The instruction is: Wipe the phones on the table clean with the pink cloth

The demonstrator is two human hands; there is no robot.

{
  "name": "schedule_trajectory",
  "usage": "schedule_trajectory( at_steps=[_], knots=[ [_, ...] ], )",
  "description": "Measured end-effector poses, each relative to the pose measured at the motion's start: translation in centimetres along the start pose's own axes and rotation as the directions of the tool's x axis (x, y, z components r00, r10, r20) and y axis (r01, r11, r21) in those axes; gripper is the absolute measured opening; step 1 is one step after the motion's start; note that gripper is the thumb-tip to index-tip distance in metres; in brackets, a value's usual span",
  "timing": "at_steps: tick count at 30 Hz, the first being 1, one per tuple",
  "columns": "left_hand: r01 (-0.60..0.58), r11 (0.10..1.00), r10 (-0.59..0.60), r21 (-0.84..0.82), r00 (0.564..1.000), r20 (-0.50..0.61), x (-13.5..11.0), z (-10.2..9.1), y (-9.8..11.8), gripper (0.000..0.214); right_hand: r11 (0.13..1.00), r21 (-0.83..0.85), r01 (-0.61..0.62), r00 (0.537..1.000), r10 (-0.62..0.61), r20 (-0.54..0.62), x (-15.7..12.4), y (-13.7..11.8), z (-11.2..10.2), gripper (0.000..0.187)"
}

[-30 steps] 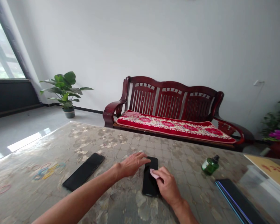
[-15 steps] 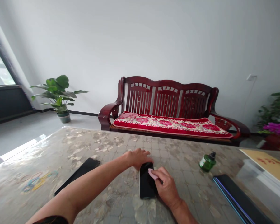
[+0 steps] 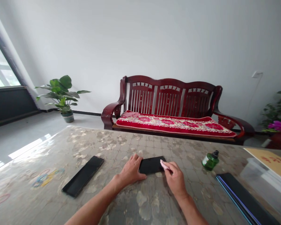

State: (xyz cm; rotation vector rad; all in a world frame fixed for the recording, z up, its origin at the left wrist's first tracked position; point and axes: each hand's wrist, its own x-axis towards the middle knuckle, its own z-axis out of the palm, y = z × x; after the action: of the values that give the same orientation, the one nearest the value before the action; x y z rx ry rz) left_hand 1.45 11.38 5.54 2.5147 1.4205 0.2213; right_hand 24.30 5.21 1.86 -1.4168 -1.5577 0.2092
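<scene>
A black smartphone (image 3: 151, 165) lies sideways on the patterned tablecloth in front of me, screen up. My left hand (image 3: 131, 169) grips its left end, thumb along the near side and fingers at the far side. Pinched in my right hand (image 3: 174, 178) is a small pink cloth (image 3: 164, 164), which rests at the phone's right end. The fingers partly hide that end. To the left, a second black smartphone (image 3: 83, 177) lies at a slant, apart from both hands.
A green pump bottle (image 3: 210, 160) stands at the right, behind a stack of dark phones (image 3: 242, 195). Farther right is a clear plastic box (image 3: 259, 178) under a tan sheet (image 3: 269, 160). Coloured rubber bands (image 3: 46, 178) lie at the left. A wooden bench (image 3: 168, 97) stands beyond the table.
The phone has turned from lengthwise to sideways. My left hand has moved from its far end to its left end and nearer me; the right hand with the cloth has shifted right.
</scene>
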Motion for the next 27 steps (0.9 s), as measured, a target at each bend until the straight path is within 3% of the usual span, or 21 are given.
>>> schedule_trajectory(
  at_steps=[6,11,15,18,23,27],
  knots=[
    [-0.037,0.976,0.021,-0.216,0.997,-0.078,-0.8,0.7,-1.4,0.062,0.969,-0.249,0.005,0.995,0.021,0.100,0.3,0.9,-0.6,0.032],
    [-0.035,0.970,0.014,-0.239,0.996,-0.091,-0.7,0.4,-1.3,0.058,0.896,-0.437,0.076,0.980,0.014,0.198,0.0,-1.2,0.5,0.035],
    [-0.026,0.970,0.004,-0.240,0.996,-0.091,-0.8,0.0,-0.9,0.055,0.892,-0.402,0.208,0.943,-0.073,0.325,-0.2,-4.0,2.1,0.035],
    [-0.026,0.971,0.005,-0.236,0.996,-0.090,-0.8,0.0,-0.9,0.054,0.891,-0.368,0.267,0.912,-0.111,0.394,0.3,-4.2,1.9,0.037],
    [-0.017,0.976,0.000,-0.219,0.997,-0.079,-0.6,0.2,-1.2,0.054,0.841,-0.526,0.129,0.964,0.017,0.264,2.0,-1.3,0.0,0.040],
    [-0.015,0.976,-0.002,-0.216,0.997,-0.079,-0.5,0.2,-1.2,0.052,0.848,-0.514,0.125,0.966,0.014,0.258,2.0,-1.8,1.4,0.038]
  ],
)
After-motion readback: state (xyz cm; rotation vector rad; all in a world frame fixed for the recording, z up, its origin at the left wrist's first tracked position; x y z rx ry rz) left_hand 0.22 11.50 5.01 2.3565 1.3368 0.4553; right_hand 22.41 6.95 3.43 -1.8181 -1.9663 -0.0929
